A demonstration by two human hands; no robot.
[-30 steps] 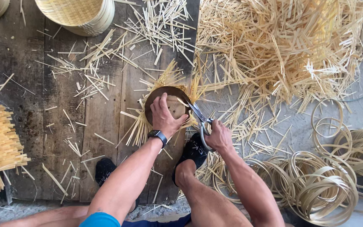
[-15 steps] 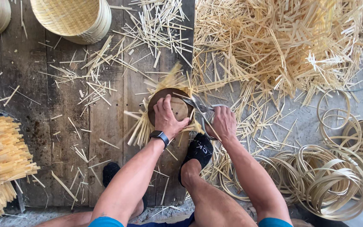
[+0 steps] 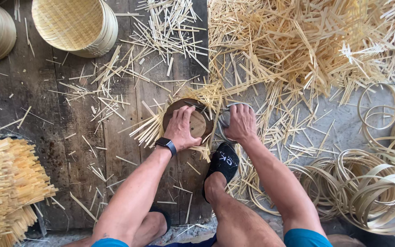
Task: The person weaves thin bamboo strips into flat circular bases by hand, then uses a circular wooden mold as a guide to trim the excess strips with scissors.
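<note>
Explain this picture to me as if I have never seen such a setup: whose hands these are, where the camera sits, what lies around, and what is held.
There is no machine here. A person works with two bare hands, and the single camera sits on that person's head, looking straight down, so you see their own arms, knees and a black sock.

The left hand, with a black wristwatch, presses flat on a round brown wooden disc that lies on a woven piece with loose bamboo strips sticking out around it. The right hand grips a metal tool, apparently shears, at the disc's edge.

Around them: dark wooden planks littered with offcuts, a big heap of bamboo slivers at top right, coiled bamboo hoops on the right, a stack of baskets at top left, and a bundle of strips on the left.
</note>
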